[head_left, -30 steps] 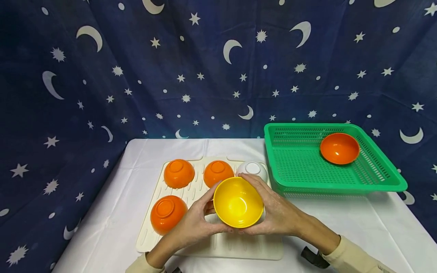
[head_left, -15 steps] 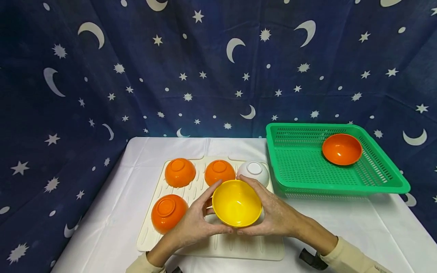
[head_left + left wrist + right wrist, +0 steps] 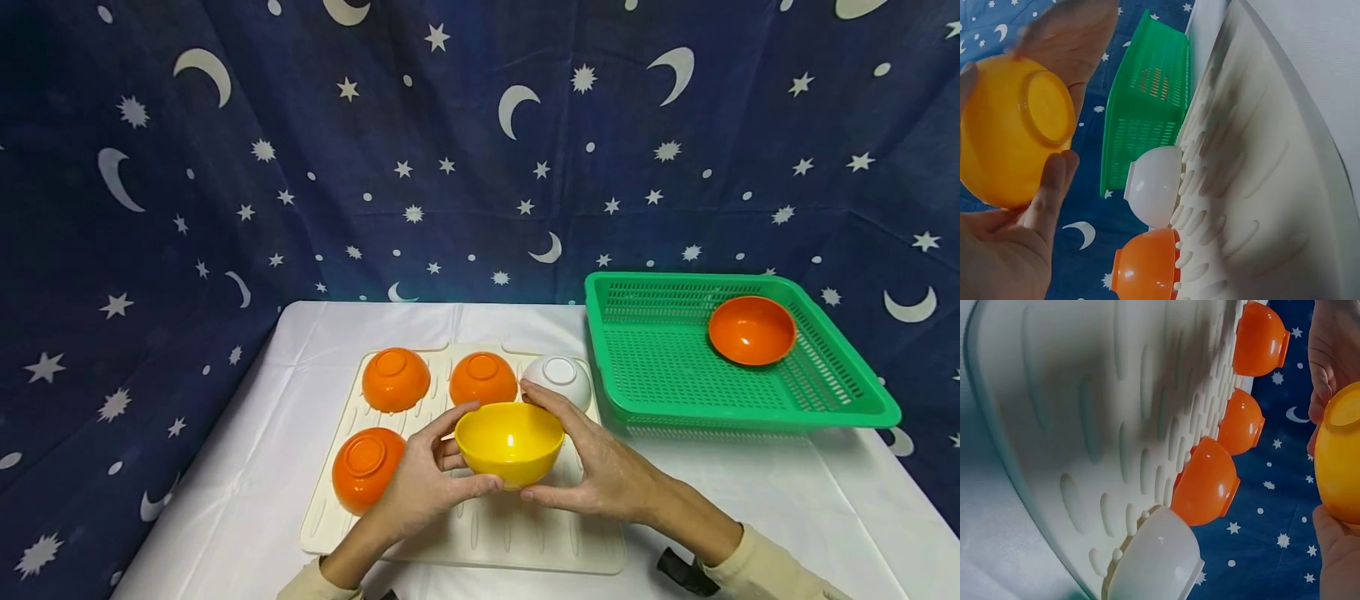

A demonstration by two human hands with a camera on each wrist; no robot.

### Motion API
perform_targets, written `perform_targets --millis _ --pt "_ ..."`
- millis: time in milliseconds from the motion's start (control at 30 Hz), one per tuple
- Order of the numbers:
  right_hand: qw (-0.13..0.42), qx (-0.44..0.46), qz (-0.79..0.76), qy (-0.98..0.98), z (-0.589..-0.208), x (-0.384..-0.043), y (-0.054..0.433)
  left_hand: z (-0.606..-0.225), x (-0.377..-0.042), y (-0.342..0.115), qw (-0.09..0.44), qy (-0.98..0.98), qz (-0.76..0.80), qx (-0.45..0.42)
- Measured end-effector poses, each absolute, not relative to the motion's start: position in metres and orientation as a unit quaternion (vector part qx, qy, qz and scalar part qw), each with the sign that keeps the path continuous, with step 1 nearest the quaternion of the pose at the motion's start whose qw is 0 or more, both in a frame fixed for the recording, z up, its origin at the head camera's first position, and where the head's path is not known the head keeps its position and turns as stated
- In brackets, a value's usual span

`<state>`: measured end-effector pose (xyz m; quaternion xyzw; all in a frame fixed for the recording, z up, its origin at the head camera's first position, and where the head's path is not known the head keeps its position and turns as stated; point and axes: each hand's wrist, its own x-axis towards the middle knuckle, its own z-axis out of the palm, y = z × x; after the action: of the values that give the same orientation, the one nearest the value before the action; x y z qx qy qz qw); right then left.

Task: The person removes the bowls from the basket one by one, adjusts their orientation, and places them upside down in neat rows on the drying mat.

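A yellow bowl (image 3: pixel 510 446) is held between both hands above the cream drying mat, its mouth up and tipped a little toward the head camera. My left hand (image 3: pixel 429 475) grips its left side, thumb low at the front and fingers around the wall. On the opposite side my right hand (image 3: pixel 600 467) holds it the same way, thumb near the base. In the left wrist view the foot ring of the yellow bowl (image 3: pixel 1047 107) shows, well apart from the mat. Only part of the yellow bowl (image 3: pixel 1341 462) appears in the right wrist view.
Orange bowls (image 3: pixel 394 379) and a white bowl (image 3: pixel 558 379) sit upside down on the ribbed drying mat (image 3: pixel 510 550). A green basket (image 3: pixel 742 414) at the back right contains one upright orange bowl (image 3: pixel 752 331). A dark star-patterned cloth (image 3: pixel 480 167) hangs behind the white-covered table (image 3: pixel 247 492).
The yellow bowl has tilted from its inside facing the camera to nearly level, its outer wall now showing. Both hands turned with it and stayed in place. The view shifted slightly.
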<state>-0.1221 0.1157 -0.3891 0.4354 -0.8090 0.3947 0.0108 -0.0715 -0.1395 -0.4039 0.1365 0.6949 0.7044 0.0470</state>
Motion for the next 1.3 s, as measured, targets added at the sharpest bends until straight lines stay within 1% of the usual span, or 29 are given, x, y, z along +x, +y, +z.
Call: perform_targets --millis 67,267,400,500,567,633,733,833,867,1000,1167,1300 --pt "0.034 0.457 0.386 -0.800 -0.390 -0.123 0.116 -0.403 -0.072 -0.140 0.049 0.688 0.714 0.117" --pt "0.082 0.496 0.383 -0.775 -0.395 -0.127 0.117 -0.402 -0.073 -0.140 0.046 0.703 0.707 0.064" --pt "0.120 0.508 0.389 -0.759 -0.398 -0.130 0.117 -0.397 -0.069 -0.136 0.040 0.743 0.665 0.063" --pt "0.122 0.501 0.418 -0.748 -0.399 -0.130 0.117 -0.397 -0.065 -0.136 0.045 0.776 0.624 0.084" --pt "0.111 0.483 0.441 -0.749 -0.399 -0.129 0.117 -0.399 -0.064 -0.136 0.040 0.790 0.600 0.119" --pt "0.095 0.458 0.459 -0.755 -0.399 -0.126 0.118 -0.403 -0.064 -0.136 0.015 0.797 0.581 0.164" --pt "0.070 0.424 0.476 -0.767 -0.398 -0.123 0.117 -0.411 -0.065 -0.134 -0.060 0.809 0.534 0.238" --pt "0.041 0.403 0.493 -0.770 -0.397 -0.121 0.117 -0.417 -0.066 -0.135 -0.129 0.821 0.484 0.275" --pt "0.031 0.395 0.500 -0.770 -0.396 -0.120 0.117 -0.418 -0.066 -0.136 -0.142 0.825 0.472 0.278" --pt "-0.007 0.380 0.531 -0.757 -0.395 -0.119 0.116 -0.418 -0.067 -0.139 -0.162 0.834 0.452 0.272" --pt "-0.050 0.373 0.560 -0.738 -0.397 -0.119 0.115 -0.419 -0.066 -0.141 -0.160 0.852 0.433 0.247" --pt "-0.064 0.370 0.539 -0.754 -0.400 -0.119 0.114 -0.422 -0.062 -0.143 -0.145 0.866 0.422 0.225"
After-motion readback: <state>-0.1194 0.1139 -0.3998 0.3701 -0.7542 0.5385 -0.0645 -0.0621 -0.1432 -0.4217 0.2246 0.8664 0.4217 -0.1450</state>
